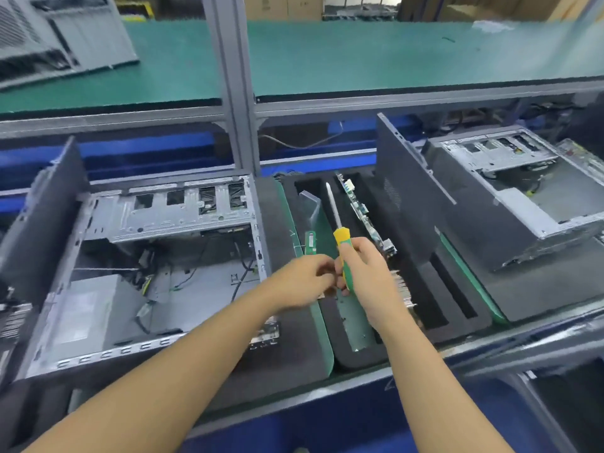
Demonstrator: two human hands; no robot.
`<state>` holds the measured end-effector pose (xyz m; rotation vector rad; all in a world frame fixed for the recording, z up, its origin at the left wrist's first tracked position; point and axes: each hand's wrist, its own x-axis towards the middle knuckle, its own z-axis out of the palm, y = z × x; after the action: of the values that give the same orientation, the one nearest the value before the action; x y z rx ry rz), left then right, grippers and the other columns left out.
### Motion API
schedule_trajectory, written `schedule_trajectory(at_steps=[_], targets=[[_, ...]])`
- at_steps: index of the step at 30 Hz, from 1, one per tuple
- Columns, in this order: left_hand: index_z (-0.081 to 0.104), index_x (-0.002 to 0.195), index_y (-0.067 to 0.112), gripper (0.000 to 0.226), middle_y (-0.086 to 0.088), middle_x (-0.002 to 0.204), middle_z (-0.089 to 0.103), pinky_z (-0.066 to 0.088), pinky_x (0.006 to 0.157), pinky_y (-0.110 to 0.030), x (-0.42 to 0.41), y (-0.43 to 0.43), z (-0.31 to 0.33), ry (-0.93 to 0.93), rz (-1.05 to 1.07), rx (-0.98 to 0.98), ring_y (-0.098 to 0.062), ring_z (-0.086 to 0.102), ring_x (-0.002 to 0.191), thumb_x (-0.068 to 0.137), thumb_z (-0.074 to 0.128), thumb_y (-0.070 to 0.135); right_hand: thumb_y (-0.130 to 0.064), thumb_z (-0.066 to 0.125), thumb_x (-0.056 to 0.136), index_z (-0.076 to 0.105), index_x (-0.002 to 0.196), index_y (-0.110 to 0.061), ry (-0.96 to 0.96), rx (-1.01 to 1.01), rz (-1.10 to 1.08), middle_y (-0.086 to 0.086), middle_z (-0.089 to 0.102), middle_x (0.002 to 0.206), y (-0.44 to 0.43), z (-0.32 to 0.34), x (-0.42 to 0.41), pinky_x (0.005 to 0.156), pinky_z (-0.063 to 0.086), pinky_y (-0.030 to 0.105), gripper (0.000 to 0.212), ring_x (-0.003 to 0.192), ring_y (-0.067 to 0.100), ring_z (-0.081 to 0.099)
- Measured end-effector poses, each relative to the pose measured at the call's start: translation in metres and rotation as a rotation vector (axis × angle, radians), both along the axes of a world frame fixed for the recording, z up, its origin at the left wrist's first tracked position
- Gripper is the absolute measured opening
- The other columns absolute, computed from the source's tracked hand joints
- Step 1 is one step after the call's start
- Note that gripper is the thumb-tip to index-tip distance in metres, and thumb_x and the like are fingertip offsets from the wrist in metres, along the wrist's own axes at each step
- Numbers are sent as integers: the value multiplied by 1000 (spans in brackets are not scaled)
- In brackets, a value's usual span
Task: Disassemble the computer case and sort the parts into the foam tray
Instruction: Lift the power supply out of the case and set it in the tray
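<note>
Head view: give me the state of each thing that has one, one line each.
Computer case: lying on its side, side panel off, interior and cables exposed.
Screwdriver: gripped by the handle, shaft pointing away from the person.
Right hand: closed on the screwdriver.
Left hand: fingers pinched beside the screwdriver handle; contents not discernible.
Foam tray: partly filled, a circuit board standing on edge in a slot.
Second case: open, on its side.

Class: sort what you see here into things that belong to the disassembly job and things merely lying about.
Belong:
opened grey metal computer case
black foam tray
yellow-and-green-handled screwdriver, in right hand
green circuit board in the tray

Lying about:
second grey case, right
grey case on green shelf
</note>
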<state>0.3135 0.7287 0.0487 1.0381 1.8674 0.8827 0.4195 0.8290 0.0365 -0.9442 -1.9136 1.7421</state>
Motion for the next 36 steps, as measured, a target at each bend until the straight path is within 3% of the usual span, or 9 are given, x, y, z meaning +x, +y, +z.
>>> schedule_trajectory(at_steps=[8, 15, 19, 22, 25, 29, 31, 33, 36], targets=[[58, 134, 28, 39, 13, 136, 57, 38, 108, -27, -120, -177, 24, 582, 48, -141, -4, 51, 124, 96, 61, 34, -25, 47, 106, 47, 107, -22, -13, -90, 498, 1, 67, 80, -92, 19, -101, 70, 54, 39, 3, 69, 18, 65], [22, 156, 35, 113, 10, 167, -5, 6, 124, -37, -177, -289, 0, 690, -170, -509, -11, 0, 153, 64, 56, 90, -30, 53, 99, 46, 106, -14, -605, 481, 860, 9, 63, 106, -144, -13, -189, 67, 41, 33, 18, 93, 27, 65], [-4, 158, 35, 135, 3, 162, -29, -5, 121, -51, -183, -302, -25, 775, -312, -535, -21, -24, 150, 53, 58, 94, -26, 55, 97, 53, 124, -4, -917, 751, 913, 18, 62, 126, -159, -57, -225, 76, 39, 29, 35, 113, 33, 60], [-20, 153, 35, 133, -4, 153, -45, -11, 116, -56, -177, -309, -47, 922, -372, -481, -34, -39, 141, 61, 66, 77, -30, 58, 97, 59, 111, -7, -1068, 831, 947, 16, 66, 121, -165, -89, -237, 72, 41, 30, 27, 101, 32, 62], [-21, 153, 33, 124, -12, 153, -44, -7, 119, -61, -173, -317, -58, 1005, -368, -405, -41, -40, 140, 67, 66, 54, -32, 56, 99, 62, 109, -6, -1174, 863, 961, 18, 66, 122, -166, -105, -242, 78, 47, 33, 29, 95, 33, 60], [-24, 153, 27, 122, -18, 155, -39, -7, 118, -63, -173, -321, -62, 1067, -374, -372, -46, -35, 141, 74, 63, 61, -36, 50, 100, 58, 126, -1, -1150, 841, 880, 17, 61, 129, -168, -90, -247, 95, 51, 37, 43, 113, 34, 60], [-26, 152, 24, 124, -20, 155, -38, -8, 118, -63, -170, -321, -63, 1086, -367, -368, -48, -33, 141, 77, 63, 66, -35, 55, 97, 61, 126, -8, -896, 673, 788, 12, 63, 128, -175, -75, -246, 98, 51, 41, 40, 112, 28, 61], [-27, 152, 20, 125, -21, 156, -36, -7, 118, -63, -167, -321, -61, 1092, -358, -370, -49, -32, 142, 78, 63, 65, -42, 61, 95, 57, 132, -22, -583, 223, 732, -1, 60, 132, -192, -54, -242, 98, 53, 43, 42, 115, 22, 61], [-25, 153, 13, 127, -24, 158, -28, -5, 119, -63, -163, -322, -58, 1111, -350, -377, -51, -26, 143, 78, 64, 63, -51, 67, 87, 39, 143, -45, -426, -229, 861, -17, 49, 134, -215, -35, -234, 93, 57, 44, 62, 126, 20, 54]])
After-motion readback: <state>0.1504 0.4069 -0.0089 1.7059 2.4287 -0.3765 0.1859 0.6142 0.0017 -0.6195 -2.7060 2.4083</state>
